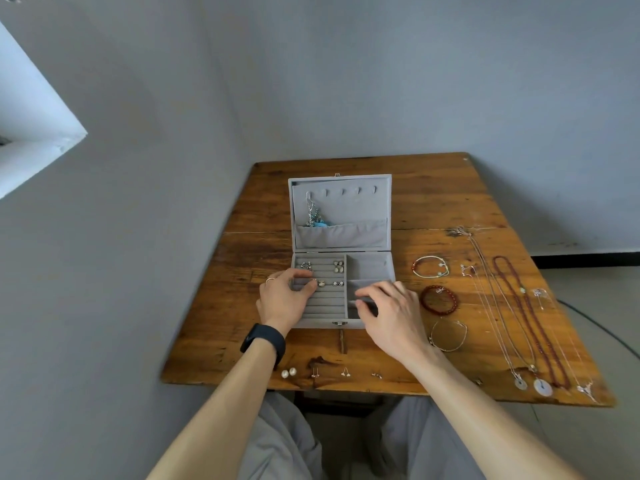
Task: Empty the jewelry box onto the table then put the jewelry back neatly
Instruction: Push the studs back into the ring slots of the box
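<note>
The grey velvet jewelry box (318, 323) stands open on the wooden table (433, 202), its lid (360, 209) upright. A silver and turquoise necklace (313, 216) hangs from a lid hook into the lid pocket. Several earrings (338, 266) sit in the ring rolls on the left side of the box. My left hand (282, 299) hovers over these rolls, thumb and forefinger pinching a small earring (314, 281). My right hand (391, 313) rests over the right compartments, fingers loosely spread, touching the divider.
Three bracelets lie right of the box: a pale one (430, 266), a red beaded one (440, 299), a thin one (448, 336). Long necklaces (530, 323) stretch along the table's right side. Several small earrings (288, 373) line the front edge.
</note>
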`<state>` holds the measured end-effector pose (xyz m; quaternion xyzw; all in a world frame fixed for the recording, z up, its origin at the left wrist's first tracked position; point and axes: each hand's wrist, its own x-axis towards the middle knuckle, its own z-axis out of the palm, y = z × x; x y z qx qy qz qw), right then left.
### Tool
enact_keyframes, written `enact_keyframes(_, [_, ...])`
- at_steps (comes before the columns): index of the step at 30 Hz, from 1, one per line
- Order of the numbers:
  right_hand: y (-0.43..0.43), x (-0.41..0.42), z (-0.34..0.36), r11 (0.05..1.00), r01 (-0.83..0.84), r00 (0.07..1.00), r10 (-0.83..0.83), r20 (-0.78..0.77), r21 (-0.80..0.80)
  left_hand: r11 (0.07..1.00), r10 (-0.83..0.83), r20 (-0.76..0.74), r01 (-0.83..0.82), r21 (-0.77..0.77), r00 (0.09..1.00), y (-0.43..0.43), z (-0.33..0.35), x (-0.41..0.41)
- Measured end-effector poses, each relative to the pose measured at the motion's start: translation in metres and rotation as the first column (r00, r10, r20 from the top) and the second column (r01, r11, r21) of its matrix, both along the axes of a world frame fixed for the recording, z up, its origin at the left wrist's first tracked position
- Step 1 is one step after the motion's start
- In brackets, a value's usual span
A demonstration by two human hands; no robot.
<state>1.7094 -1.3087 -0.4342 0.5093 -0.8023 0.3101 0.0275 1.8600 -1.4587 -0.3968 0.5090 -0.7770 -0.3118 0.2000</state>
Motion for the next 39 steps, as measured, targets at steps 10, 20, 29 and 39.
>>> enact_keyframes(10, [0.007, 0.009, -0.004, 0.999, 0.019, 0.981, -0.013, -0.192, 0.026, 0.996, -0.016, -0.02, 0.015, -0.083, 1.0, 0.003, -0.008, 0.002])
enact_keyframes(20, [0.009, 0.01, -0.002, 0.989, 0.074, 0.973, -0.042, -0.227, 0.132, 0.997, -0.054, -0.041, 0.052, -0.064, 0.998, -0.002, -0.011, 0.004])
enact_keyframes(29, [0.009, 0.011, -0.003, 0.979, 0.052, 0.983, -0.016, -0.183, 0.196, 0.996, -0.076, -0.009, 0.075, -0.047, 0.997, -0.006, -0.01, 0.004])
enact_keyframes(39, [0.012, 0.009, 0.001, 0.975, 0.002, 0.995, 0.021, -0.102, 0.222, 0.984, -0.14, -0.224, 0.16, 0.073, 0.964, 0.005, -0.002, 0.032])
